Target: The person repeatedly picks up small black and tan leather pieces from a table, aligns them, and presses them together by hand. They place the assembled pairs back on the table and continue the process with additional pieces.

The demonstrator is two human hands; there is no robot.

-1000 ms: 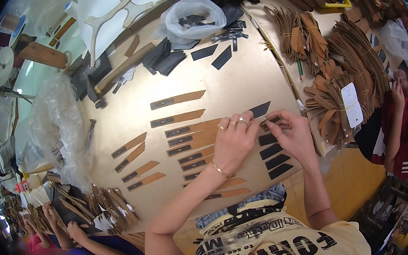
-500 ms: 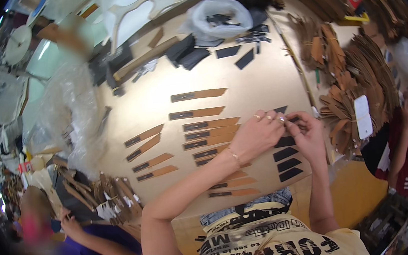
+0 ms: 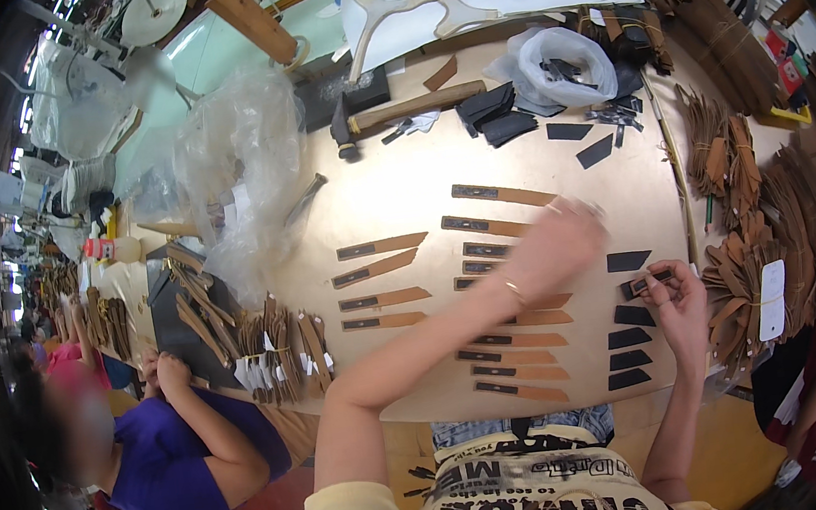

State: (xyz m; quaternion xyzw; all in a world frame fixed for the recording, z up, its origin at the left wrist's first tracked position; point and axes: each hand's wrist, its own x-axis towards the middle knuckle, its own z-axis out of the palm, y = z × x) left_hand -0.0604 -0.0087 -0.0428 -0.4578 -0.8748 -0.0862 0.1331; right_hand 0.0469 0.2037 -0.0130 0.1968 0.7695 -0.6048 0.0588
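Observation:
My right hand [image 3: 683,312] pinches a small black piece [image 3: 645,284] with a dark, shiny inset at the right side of the table. Below and above it lies a column of flat black slanted pieces [image 3: 629,338]. My left hand [image 3: 560,250] is smeared by motion over the middle column of brown strips; its fingers cannot be made out. Those brown strips [image 3: 520,357] have slanted ends and a black section on the left, and the left forearm covers several. A second group of similar strips [image 3: 383,299] lies further left.
A hammer [image 3: 416,108] lies at the back, near black scraps [image 3: 501,113] and a plastic bag [image 3: 563,66] of dark pieces. Bundled brown strips [image 3: 734,288] crowd the right edge. Clear plastic [image 3: 242,163] is heaped at left, where a person in purple [image 3: 175,458] sits.
My hands were together over the black column. The left has swung left over the brown strips; the right stays by the column with the small black piece. The view has shifted left.

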